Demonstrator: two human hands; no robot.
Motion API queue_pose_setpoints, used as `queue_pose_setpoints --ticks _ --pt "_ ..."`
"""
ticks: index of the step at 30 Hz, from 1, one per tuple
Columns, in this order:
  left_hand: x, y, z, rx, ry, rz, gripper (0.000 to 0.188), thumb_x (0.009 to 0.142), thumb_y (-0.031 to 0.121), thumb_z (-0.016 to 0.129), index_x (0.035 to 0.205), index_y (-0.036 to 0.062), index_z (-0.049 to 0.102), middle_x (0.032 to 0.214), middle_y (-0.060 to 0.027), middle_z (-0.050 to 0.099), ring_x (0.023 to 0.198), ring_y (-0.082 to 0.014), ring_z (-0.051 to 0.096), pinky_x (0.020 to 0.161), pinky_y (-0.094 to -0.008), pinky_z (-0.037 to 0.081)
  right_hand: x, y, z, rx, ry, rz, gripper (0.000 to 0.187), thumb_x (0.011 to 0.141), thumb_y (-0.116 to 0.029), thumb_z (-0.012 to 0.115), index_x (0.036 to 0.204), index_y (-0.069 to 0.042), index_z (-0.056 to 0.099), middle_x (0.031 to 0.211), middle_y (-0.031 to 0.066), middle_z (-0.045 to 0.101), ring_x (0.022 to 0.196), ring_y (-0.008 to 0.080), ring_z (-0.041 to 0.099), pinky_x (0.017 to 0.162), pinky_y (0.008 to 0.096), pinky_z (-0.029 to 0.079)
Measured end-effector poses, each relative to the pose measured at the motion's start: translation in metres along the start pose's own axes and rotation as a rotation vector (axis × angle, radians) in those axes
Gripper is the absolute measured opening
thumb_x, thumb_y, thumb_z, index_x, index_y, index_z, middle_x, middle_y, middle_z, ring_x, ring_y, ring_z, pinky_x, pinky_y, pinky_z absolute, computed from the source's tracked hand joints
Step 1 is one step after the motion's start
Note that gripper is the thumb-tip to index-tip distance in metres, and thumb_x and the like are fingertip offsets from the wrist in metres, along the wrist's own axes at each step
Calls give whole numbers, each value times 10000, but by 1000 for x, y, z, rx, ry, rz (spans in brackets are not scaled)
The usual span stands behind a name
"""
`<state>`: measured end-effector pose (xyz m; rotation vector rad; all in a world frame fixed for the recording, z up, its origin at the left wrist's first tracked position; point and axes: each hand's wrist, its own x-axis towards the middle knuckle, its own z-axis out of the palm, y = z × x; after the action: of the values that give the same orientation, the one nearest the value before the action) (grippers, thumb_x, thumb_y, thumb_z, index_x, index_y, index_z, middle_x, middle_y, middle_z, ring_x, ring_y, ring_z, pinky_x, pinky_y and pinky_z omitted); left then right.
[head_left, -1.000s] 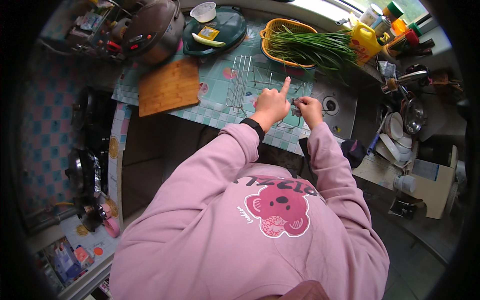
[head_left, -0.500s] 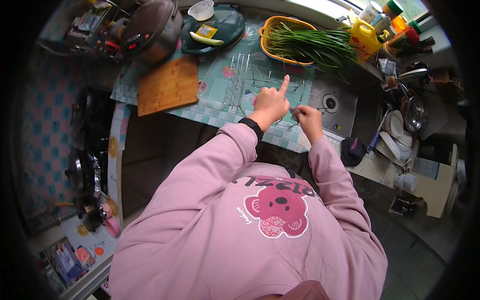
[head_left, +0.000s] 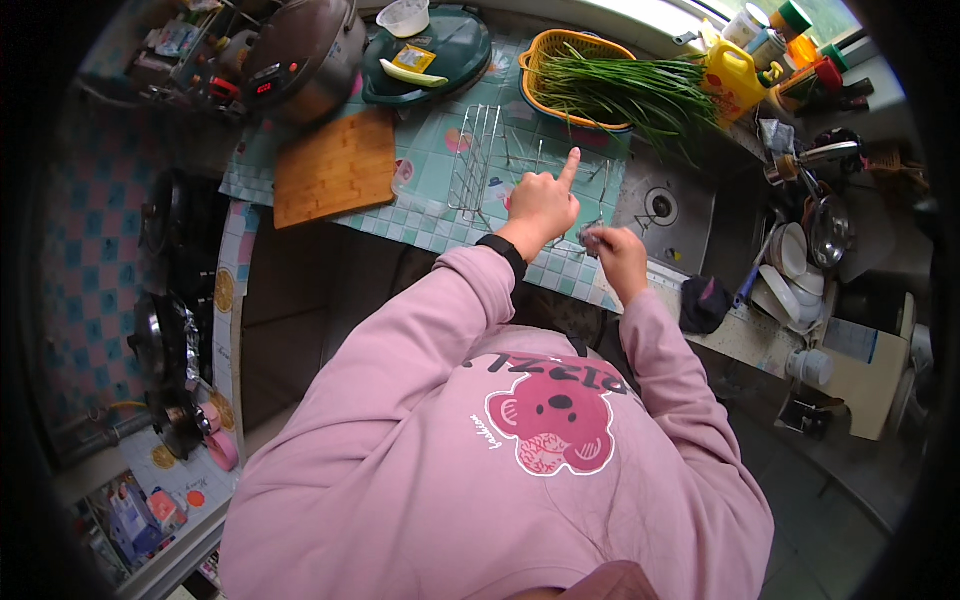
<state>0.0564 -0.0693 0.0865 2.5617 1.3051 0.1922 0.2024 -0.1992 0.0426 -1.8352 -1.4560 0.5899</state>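
Note:
A metal wire rack (head_left: pixel 478 165) lies across the tiled counter, its thin rods running behind and to both sides of my hands. My left hand (head_left: pixel 543 205) is closed at the rack's near middle, index finger stretched away from me and the other fingers curled around its wire. Just right of it, my right hand (head_left: pixel 623 258) pinches a small grey scouring ball (head_left: pixel 591 238) against the rack's near right rod. The fingertips of both hands are partly hidden.
A wooden cutting board (head_left: pixel 335 170) lies left of the rack. Behind stand a rice cooker (head_left: pixel 305 60), a dark green lid (head_left: pixel 460 50) and an orange basket (head_left: pixel 530 85) of long green stalks (head_left: pixel 620 90). To the right are a steel sink (head_left: pixel 685 220) and stacked dishes (head_left: pixel 790 290).
My right hand has shifted slightly nearer to me with the scouring ball, along the rack's rod. My left hand stays in place.

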Motion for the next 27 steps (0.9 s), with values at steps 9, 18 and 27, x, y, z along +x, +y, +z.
queue_pose_setpoints --ticks 9,18,27 --pt "3 -1 -2 7 -15 -1 755 832 320 590 1524 228 300 835 -149 675 782 -353 646 716 -448 546 16 8 16 438 71 192 131 867 -93 686 976 -37 729 834 63 714 755 125 630 688 285 502" --pt "1 -1 1 17 22 18 751 828 317 593 1519 225 315 818 -145 675 762 -347 645 689 -445 547 33 -3 8 160 7 236 146 834 -160 693 962 -113 745 869 125 700 717 242 661 662 300 493" --pt "2 -1 0 9 7 -13 759 820 322 599 1518 236 315 807 -142 671 766 -343 649 674 -449 548 10 5 14 557 48 122 106 867 -61 669 942 -8 722 867 12 693 777 110 608 682 255 482"
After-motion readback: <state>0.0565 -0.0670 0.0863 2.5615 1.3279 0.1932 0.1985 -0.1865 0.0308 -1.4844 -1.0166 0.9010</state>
